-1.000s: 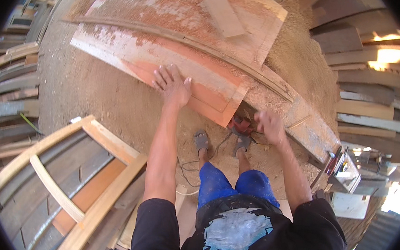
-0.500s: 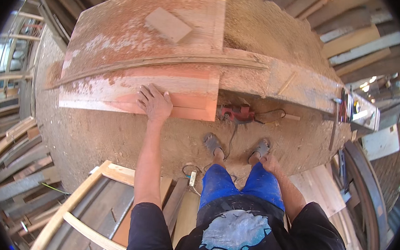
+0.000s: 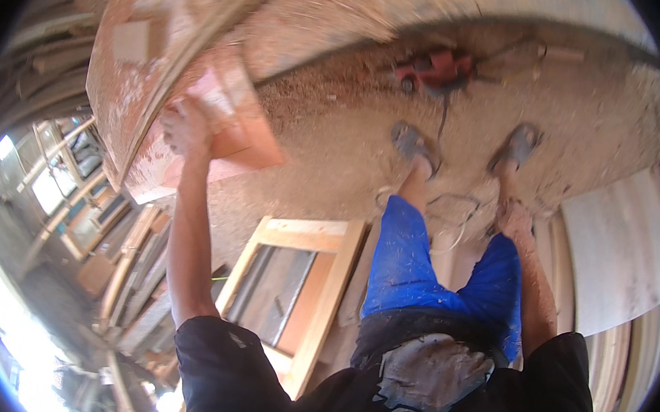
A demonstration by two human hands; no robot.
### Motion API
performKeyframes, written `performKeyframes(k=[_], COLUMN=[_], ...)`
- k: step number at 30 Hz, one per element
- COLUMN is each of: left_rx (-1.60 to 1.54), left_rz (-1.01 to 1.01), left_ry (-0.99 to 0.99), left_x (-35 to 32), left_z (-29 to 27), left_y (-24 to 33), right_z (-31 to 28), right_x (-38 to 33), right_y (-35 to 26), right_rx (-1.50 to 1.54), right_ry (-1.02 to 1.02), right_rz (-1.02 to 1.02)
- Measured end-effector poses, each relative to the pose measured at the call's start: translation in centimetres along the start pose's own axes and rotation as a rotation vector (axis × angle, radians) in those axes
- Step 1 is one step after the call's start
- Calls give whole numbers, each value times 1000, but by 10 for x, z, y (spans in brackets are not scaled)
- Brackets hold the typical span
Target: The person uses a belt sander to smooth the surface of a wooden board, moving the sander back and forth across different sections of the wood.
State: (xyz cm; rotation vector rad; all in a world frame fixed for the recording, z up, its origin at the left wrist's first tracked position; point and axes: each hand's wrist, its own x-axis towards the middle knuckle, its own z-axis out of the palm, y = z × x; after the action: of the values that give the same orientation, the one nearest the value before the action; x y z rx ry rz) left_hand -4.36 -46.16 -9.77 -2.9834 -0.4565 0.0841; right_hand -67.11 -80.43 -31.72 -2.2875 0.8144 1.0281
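My left arm reaches forward to a reddish wooden panel (image 3: 249,149) strewn with shavings. My left hand (image 3: 189,127) is at the panel's near part, close against a long narrow wooden strip (image 3: 204,37) that lies across it. Motion smears its fingers, so whether they grip the strip is unclear. Further up the panel lies a small pale rectangular board (image 3: 131,41). My right hand (image 3: 513,219) hangs low at my right knee, its fingers partly hidden and blurred, with no object visible in it.
A red corded power tool (image 3: 438,69) sits on the dirt floor beyond my feet, below a long timber beam (image 3: 312,38). Its cable runs near my sandals. A wooden frame (image 3: 326,306) lies at the near left, a pale sheet (image 3: 618,244) at the right. Lumber stacks (image 3: 139,268) stand left.
The view has swung, placing the panel and strip at the upper left and the power tool higher. My left hand stays at the panel, now nearer the strip; my right remains by the knee.
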Motion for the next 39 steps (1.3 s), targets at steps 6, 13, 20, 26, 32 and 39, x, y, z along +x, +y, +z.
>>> performKeyframes(k=[6, 13, 20, 26, 32, 39], left_rx=[-402, -753, -669, -734, -533, -842], left_rz=[189, 47, 85, 26, 369, 50], left_ry=[-191, -581, -567, -567, -613, -533], left_x=[28, -12, -34, -39, -26, -3], left_z=[-17, -26, -27, -29, -23, -29], left_y=[-27, 14, 24, 26, 17, -1], right_z=[47, 9, -16, -24, -18, -19], right_x=[17, 29, 31, 33, 37, 52], right_y=[-58, -66, -59, -59, -61, -79], right_rx=[622, 976, 1123, 1170, 1155, 884], right_ry=[-238, -193, -148, -170, -141, -215], right_rz=[21, 91, 156, 160, 126, 24])
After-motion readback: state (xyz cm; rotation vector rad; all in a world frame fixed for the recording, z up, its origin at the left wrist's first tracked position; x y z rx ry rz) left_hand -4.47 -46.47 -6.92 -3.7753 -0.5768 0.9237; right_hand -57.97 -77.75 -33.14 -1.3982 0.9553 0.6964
